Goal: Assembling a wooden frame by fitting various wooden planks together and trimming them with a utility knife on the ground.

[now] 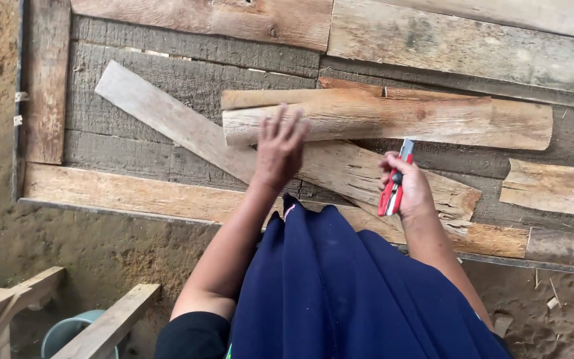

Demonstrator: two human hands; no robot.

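- Left hand (279,147) is spread flat, fingers splayed, palm down on the split wooden slab (360,121), near its left end — gripping nothing.
- That slab lies across the plank surface (167,53), with a second rough slab (393,176) angled just beneath it and a pale flat board (167,119) running diagonally under both.
- Right hand (410,189) is clenched round a red utility knife (393,186), blade end pointing up toward the top slab; the hand covers part of the handle.
- Whether the blade tip touches the wood is hard to make out.
- Dark blue cloth (340,286) fills the lower middle and hides the surface edge there.
- Bottom left, a pale bucket (68,332) and wooden frame (14,296), both cut off by the picture's edge.
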